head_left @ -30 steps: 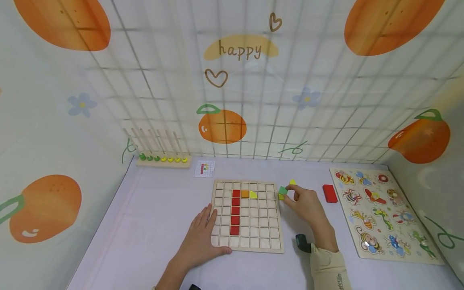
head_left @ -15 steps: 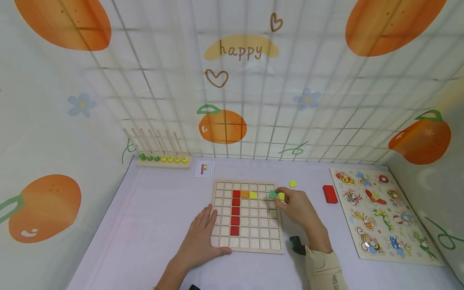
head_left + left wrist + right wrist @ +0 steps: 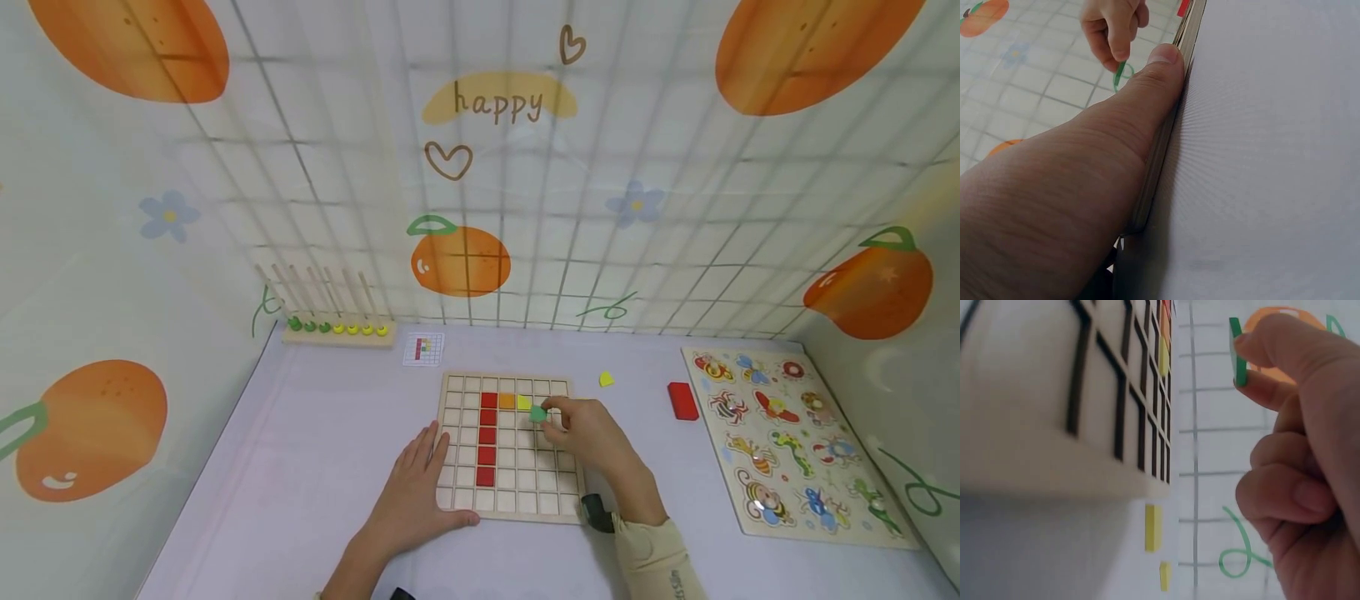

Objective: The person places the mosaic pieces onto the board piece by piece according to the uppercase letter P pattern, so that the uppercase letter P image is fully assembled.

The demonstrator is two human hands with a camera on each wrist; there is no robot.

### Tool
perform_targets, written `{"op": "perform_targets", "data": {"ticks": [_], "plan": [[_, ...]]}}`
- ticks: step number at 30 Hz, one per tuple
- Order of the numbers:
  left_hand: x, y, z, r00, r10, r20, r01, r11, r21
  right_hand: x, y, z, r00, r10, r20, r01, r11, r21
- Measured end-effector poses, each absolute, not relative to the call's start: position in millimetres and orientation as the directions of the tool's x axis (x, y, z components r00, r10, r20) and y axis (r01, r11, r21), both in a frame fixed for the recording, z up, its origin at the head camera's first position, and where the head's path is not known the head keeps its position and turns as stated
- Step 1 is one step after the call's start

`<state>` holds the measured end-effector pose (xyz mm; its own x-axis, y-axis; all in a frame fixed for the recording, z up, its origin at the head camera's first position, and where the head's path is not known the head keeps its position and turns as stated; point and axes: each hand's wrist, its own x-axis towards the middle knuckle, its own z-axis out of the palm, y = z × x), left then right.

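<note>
A green tile (image 3: 537, 414) is pinched between the thumb and index finger of my right hand (image 3: 596, 437), over the upper right part of a wooden grid board (image 3: 525, 505). The right wrist view shows the green tile (image 3: 1239, 356) on edge, clear of the board. A column of several red tiles (image 3: 486, 457) fills cells on the board, with an orange tile (image 3: 507, 402) and a yellow quarter-round tile (image 3: 524, 402) beside the top one. My left hand (image 3: 416, 492) rests at the board's lower left corner, fingers along the left edge, thumb against the near edge.
Yellow pieces (image 3: 607, 379) lie right of the board, one mostly hidden behind the right hand. Further right are a red block (image 3: 683, 401) and an insect puzzle board (image 3: 806, 442). A pattern card (image 3: 423, 349) and a bead counter (image 3: 337, 335) stand behind.
My right hand has carried the green tile leftward from beyond the board's right edge to over the grid, near the yellow tile. The left hand has stayed in place.
</note>
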<state>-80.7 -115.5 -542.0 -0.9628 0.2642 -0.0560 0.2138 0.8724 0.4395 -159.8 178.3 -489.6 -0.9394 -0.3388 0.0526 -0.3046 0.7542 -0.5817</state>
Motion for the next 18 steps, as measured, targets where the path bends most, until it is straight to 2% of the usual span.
{"op": "perform_targets", "data": {"ticks": [18], "plan": [[-82,-115,-547,-0.964,0.263,-0.045,0.217,0.869,0.444,-156,152,-499,-0.893,-0.45,0.022,-0.387,0.742,-0.548]]}}
